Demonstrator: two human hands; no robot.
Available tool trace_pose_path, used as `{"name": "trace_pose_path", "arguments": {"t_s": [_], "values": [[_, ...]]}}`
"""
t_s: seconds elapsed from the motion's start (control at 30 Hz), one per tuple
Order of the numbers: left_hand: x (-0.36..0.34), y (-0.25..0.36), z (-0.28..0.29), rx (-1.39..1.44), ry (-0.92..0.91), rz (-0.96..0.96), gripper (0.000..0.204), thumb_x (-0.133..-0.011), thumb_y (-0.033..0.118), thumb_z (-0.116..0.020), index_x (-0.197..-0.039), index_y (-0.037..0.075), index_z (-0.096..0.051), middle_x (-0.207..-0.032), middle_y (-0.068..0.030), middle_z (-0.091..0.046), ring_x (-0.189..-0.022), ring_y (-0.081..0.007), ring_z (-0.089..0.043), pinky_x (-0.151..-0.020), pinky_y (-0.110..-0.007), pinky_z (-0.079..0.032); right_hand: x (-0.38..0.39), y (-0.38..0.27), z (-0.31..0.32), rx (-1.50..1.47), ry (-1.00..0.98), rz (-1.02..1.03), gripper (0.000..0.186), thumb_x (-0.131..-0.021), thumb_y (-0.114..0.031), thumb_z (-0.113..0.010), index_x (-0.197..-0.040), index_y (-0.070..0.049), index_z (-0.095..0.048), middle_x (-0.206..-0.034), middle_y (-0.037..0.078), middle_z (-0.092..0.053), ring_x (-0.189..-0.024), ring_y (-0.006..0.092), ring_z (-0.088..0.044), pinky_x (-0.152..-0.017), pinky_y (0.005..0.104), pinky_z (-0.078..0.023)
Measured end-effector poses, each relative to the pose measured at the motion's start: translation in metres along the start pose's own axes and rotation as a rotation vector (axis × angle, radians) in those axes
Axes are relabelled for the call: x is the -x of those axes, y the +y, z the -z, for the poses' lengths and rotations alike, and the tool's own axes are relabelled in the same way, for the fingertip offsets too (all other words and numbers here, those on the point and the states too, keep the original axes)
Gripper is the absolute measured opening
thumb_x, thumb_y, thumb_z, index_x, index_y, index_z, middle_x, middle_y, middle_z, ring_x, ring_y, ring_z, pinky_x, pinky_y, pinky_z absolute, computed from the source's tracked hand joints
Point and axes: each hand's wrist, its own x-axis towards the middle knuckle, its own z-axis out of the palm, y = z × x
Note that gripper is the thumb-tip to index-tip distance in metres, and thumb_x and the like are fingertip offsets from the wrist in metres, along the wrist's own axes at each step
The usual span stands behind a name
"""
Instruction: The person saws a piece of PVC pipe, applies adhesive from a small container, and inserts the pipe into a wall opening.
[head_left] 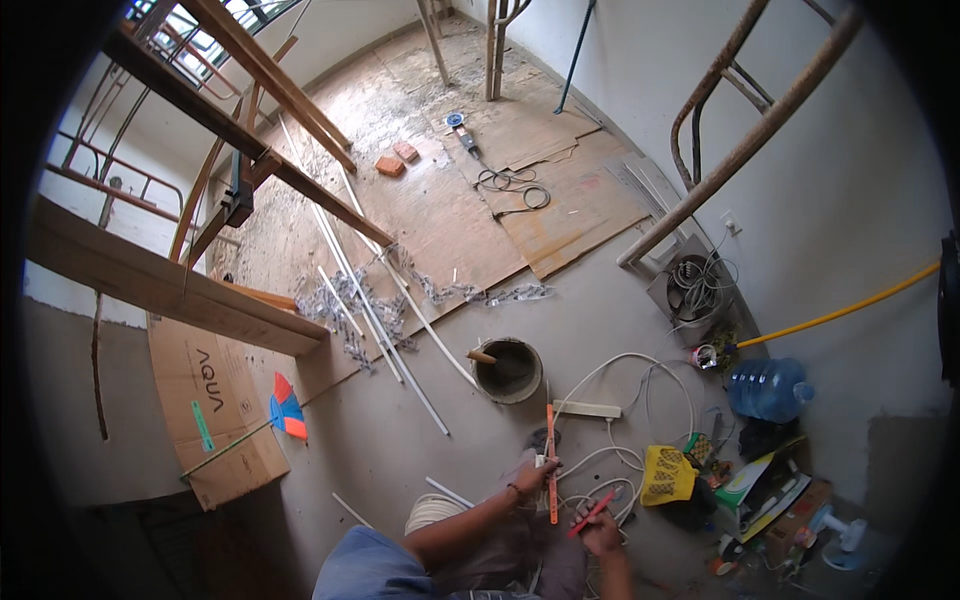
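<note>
My left hand (533,478), a band at its wrist, is closed around a long, thin orange strip (551,440) standing nearly upright in the picture. In my right hand (600,530), just to the right, is a slim red tool (590,514) held at a slant; its exact kind is too small to make out. The two hands are close together, apart from each other. Beyond them a dark bucket (537,378) stands on the floor with grey material inside and a wooden handle (482,357) at its rim. A white power strip (590,409) lies near the orange strip's far end.
White cable (640,357) loops across the floor at right, near a yellow basket-like item (667,476) and a blue water jug (765,390). White pipes (372,320), red bricks (390,166) and an angle grinder (462,133) lie farther off. Scaffolding (745,140) leans at right; cardboard (235,440) stands left.
</note>
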Motion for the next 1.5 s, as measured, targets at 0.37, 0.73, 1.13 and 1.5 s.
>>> {"name": "trace_pose_path", "arguments": {"t_s": [0.37, 0.73, 1.13, 1.5], "values": [[0.11, 0.094, -0.024, 0.266, -0.014, -0.206, 0.03, -0.089, 0.035, -0.063, -0.089, 0.005, -0.066, -0.066, -0.0001, -0.058, -0.055, -0.007, -0.052, -0.049, -0.023, -0.041, -0.039, -0.021, -0.151, 1.565, 0.098, 0.144, 0.034, -0.088, -0.034, -0.065, -0.071, -0.005, -0.061, -0.064, -0.001, -0.058, -0.055, 0.0086, -0.052, -0.05, 0.0273, -0.041], [0.095, 0.181, 0.029, 0.354, 0.21, -0.069, 0.039, -0.096, 0.045, -0.047, -0.097, 0.007, -0.054, -0.067, -0.0014, -0.048, -0.053, -0.0124, -0.049, -0.046, -0.029, -0.042, -0.11, -0.105, -0.236, 1.382, 0.279, 0.008, 0.022, -0.089, -0.026, -0.06, -0.087, -0.004, -0.057, -0.058, 0.002, -0.052, -0.043, 0.0109, -0.047, -0.039, 0.0261, -0.038], [-0.017, 0.454, -0.002, 0.627, 0.447, -0.61, 0.02, -0.098, 0.028, -0.046, -0.094, 0.008, -0.046, -0.059, 0.003, -0.037, -0.043, -0.0083, -0.036, -0.037, -0.024, -0.034, -0.21, -0.276, -0.298, 1.263, 0.353, -0.211, 0.018, -0.085, -0.021, -0.061, -0.089, -0.004, -0.056, -0.058, 0.004, -0.049, -0.042, 0.0128, -0.046, -0.039, 0.0286, -0.039], [0.011, 0.507, 0.096, 1.056, 0.656, -0.595, 0.015, -0.093, 0.016, -0.05, -0.103, 0.006, -0.048, -0.079, -0.0049, -0.048, -0.06, -0.017, -0.052, -0.054, -0.033, -0.049, -0.394, -0.346, -0.463, 1.606, 0.124, -0.077, 0.019, -0.087, -0.025, -0.059, -0.084, -0.006, -0.056, -0.055, 0.0, -0.049, -0.041, 0.0109, -0.045, -0.037, 0.0268, -0.037]]}}
